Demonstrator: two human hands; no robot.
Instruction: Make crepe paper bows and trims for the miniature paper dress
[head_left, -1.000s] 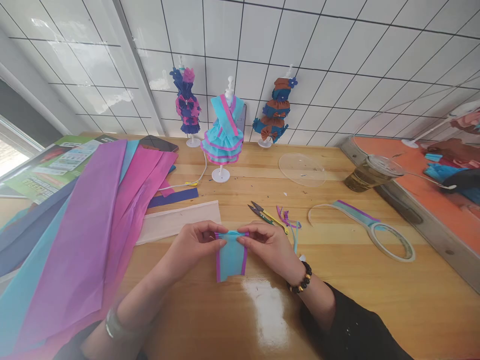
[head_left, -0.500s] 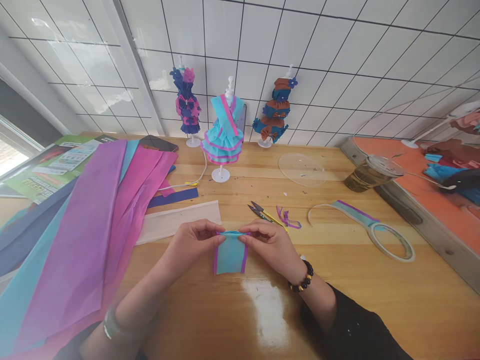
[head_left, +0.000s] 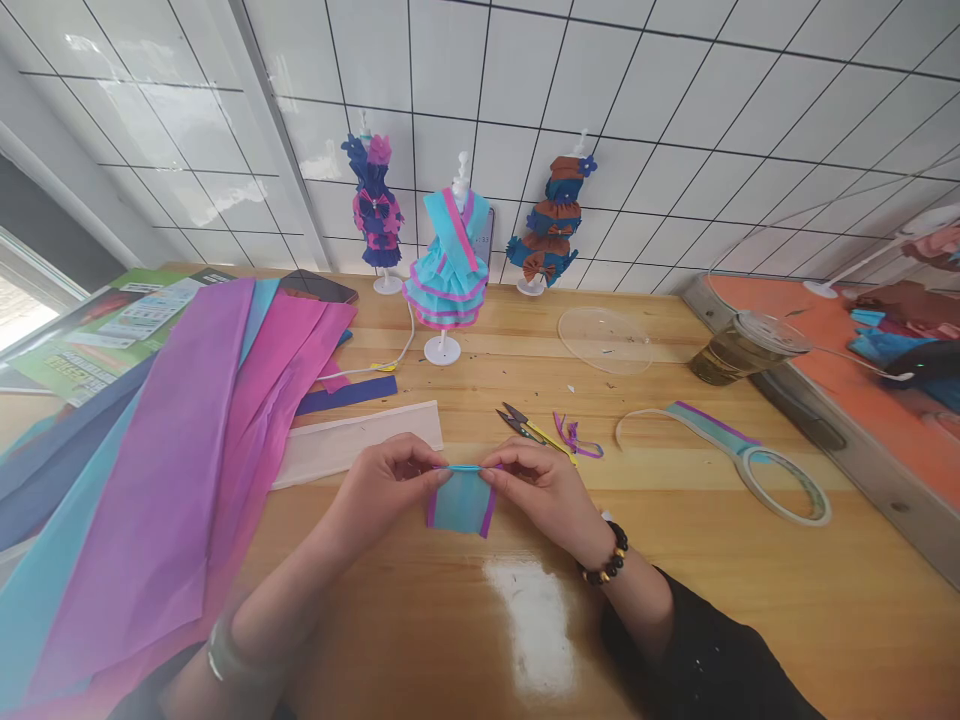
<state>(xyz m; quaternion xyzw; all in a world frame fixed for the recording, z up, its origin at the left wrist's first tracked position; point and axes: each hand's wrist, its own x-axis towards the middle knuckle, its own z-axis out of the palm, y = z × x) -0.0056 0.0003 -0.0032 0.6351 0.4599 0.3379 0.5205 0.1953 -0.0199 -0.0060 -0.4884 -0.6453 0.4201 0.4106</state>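
Observation:
A turquoise strip with purple side borders [head_left: 461, 503] hangs between my two hands over the wooden table. My left hand [head_left: 397, 480] pinches its top left corner between thumb and fingers. At the top right corner, my right hand [head_left: 532, 485] holds it the same way. The top edge is folded into a narrow, stretched band between the fingertips. Just behind my right hand lie dark-bladed snips with yellow handles [head_left: 525, 422] and purple scraps [head_left: 574, 436].
Three dressed mini mannequins, the middle one turquoise [head_left: 448, 270], stand by the tiled wall. Coloured sheets [head_left: 150, 460] cover the left side. A white strip [head_left: 360, 440], tape roll [head_left: 784, 485], clear disc [head_left: 606, 340] and cup [head_left: 742, 348] surround the work spot.
The top edge of the turquoise piece is folded tighter into a thinner band, and its hanging part looks shorter, with the lower edge tilted. Both hands stay in nearly the same place.

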